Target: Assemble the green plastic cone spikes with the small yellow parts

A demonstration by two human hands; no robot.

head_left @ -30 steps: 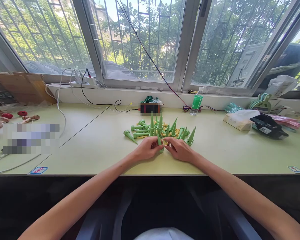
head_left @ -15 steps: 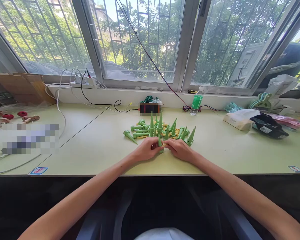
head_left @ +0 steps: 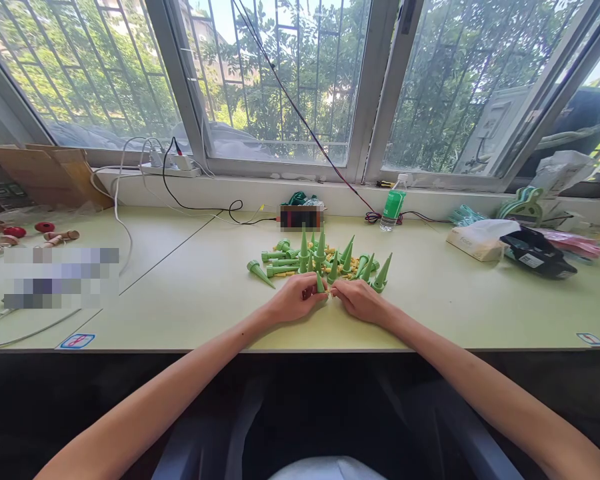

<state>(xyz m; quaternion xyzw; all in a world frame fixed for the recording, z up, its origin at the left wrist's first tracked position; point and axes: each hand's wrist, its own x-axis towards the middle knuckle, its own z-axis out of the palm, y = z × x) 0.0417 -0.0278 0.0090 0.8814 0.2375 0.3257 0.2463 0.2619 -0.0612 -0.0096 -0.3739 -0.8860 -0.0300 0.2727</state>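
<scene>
My left hand [head_left: 294,300] is closed round a green cone-shaped spike [head_left: 319,283], tip pointing up, just above the pale green table [head_left: 190,293]. My right hand [head_left: 361,300] meets it from the right, fingers pinched on a small yellow piece [head_left: 331,291] at the spike's base. Right behind both hands lies a pile of several green spikes [head_left: 325,257], some upright and some on their sides, mixed with small yellow pieces [head_left: 353,265]. One spike [head_left: 259,272] lies apart at the pile's left.
A green bottle [head_left: 393,205] stands by the window sill. A tissue pack [head_left: 480,240] and a black object [head_left: 537,253] lie at the right. Cables [head_left: 120,200], a power strip [head_left: 173,163], a cardboard box [head_left: 45,173] and red and wooden parts [head_left: 45,230] sit at the left.
My hands have stayed together at the pile's front edge, and the spike sits a little lower between them. At the far left, a hand seen earlier has left the view.
</scene>
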